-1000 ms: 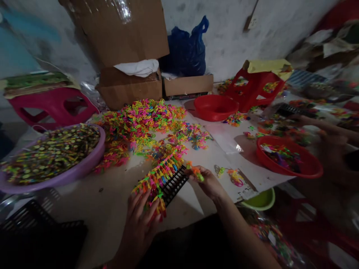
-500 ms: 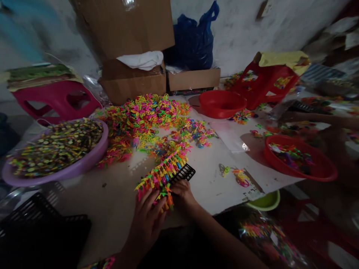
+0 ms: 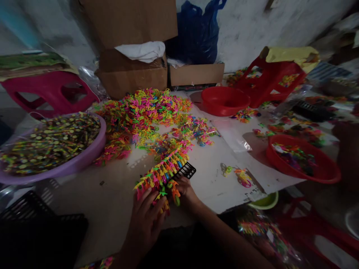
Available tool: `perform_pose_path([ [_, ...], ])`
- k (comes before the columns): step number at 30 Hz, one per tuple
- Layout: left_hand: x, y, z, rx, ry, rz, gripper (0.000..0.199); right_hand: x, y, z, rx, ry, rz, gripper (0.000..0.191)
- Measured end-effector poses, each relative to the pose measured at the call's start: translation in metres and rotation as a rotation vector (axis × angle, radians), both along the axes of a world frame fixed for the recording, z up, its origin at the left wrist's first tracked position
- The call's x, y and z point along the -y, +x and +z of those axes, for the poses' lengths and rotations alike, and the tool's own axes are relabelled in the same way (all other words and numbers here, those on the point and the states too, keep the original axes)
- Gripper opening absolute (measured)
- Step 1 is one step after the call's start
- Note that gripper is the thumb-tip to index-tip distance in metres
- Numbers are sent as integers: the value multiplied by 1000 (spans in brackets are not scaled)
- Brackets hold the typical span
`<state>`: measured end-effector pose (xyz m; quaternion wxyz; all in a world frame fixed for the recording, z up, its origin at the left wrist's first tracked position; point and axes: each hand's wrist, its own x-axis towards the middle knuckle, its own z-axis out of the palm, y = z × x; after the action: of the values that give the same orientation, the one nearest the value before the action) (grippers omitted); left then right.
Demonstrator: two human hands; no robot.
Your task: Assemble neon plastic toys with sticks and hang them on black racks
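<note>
A black slotted plastic rack (image 3: 187, 170) lies slantwise on the table in front of me, packed with a row of small bright plastic toys (image 3: 159, 173). My left hand (image 3: 147, 215) is curled over the near end of the row, fingers on the toys and partly hiding them. At the rack's right side, my right hand (image 3: 186, 190) pinches a small orange and green plastic toy (image 3: 175, 192); its fingertips are partly hidden. A big heap of loose plastic toys (image 3: 151, 108) lies beyond the rack.
A purple basin (image 3: 95, 149) full of small pieces stands left, near black crates (image 3: 39, 231). Two red basins (image 3: 226, 101) (image 3: 305, 157) are at the right. Cardboard boxes (image 3: 134, 76) and a blue bag (image 3: 196, 37) stand behind. Loose toys (image 3: 242, 177) lie right of the rack.
An orange and green toy now shows in my right hand, beside the rack, where the hand was lower over the row. My left hand stays on the toys. The view has shifted slightly.
</note>
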<state>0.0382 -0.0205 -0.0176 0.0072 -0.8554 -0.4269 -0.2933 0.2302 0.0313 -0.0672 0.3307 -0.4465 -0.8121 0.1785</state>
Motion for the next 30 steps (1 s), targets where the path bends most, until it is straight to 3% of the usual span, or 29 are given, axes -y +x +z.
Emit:
perform_pose_path([
  [8,-6,6,7,-47,70,37,35,6,-15,20,326,-2,-31,8],
  [11,-9,8,11,-134,123,-13,36,6,-19,18,318,-31,-23,9],
  [13,-8,8,13,-192,119,-62,38,4,-12,19,236,-55,55,9],
  [15,-5,7,13,-211,101,-96,41,-1,10,29,89,-178,212,11],
  [17,-3,7,12,-212,89,-110,44,-13,44,47,-61,-437,339,16],
  [19,-3,8,10,-201,95,-88,45,-34,84,69,-110,-735,218,22],
  [21,-4,10,8,-184,113,-69,42,-61,118,87,-111,-878,-149,19],
  [22,-5,12,7,-178,120,-65,41,-76,129,92,-155,-812,-410,18],
  [24,-7,15,4,-172,138,-61,41,-106,142,96,-188,-697,-675,25],
  [27,-6,14,3,-179,138,-60,43,-139,139,91,-204,-558,-844,30],
  [30,-4,3,11,-124,76,-88,42,-146,128,91,-242,-422,-925,18],
])
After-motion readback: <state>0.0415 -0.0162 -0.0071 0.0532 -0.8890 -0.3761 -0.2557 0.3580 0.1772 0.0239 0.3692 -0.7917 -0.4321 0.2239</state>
